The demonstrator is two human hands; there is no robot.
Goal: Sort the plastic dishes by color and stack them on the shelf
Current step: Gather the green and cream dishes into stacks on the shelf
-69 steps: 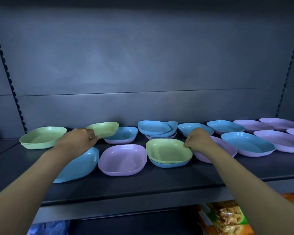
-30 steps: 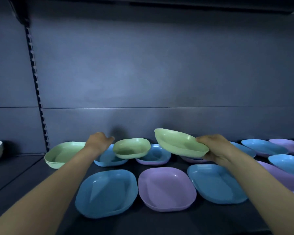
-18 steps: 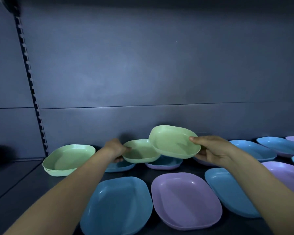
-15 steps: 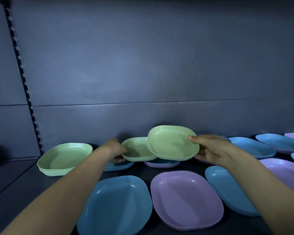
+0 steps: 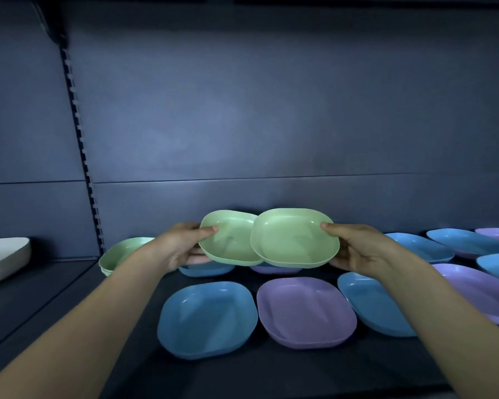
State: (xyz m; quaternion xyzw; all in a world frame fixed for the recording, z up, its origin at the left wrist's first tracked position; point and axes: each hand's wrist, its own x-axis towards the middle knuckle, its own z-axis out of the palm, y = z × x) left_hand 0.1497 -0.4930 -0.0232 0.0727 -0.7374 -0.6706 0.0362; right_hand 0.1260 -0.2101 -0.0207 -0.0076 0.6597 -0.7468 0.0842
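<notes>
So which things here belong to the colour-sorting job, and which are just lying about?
Job in hand:
left hand gripping the left green dish
right hand gripping the right green dish
green stack at back left
loose blue dishes
loose purple dishes
shelf

Lying about:
white dish in the neighbouring bay, far left
slotted upright

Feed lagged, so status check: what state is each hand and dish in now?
Left hand: grips left green dish, off the shelf.
Right hand: grips right green dish, overlapping the left one's rim.
Green stack: resting on shelf.
Front blue dish: flat on shelf.
Front purple dish: flat on shelf.
</notes>
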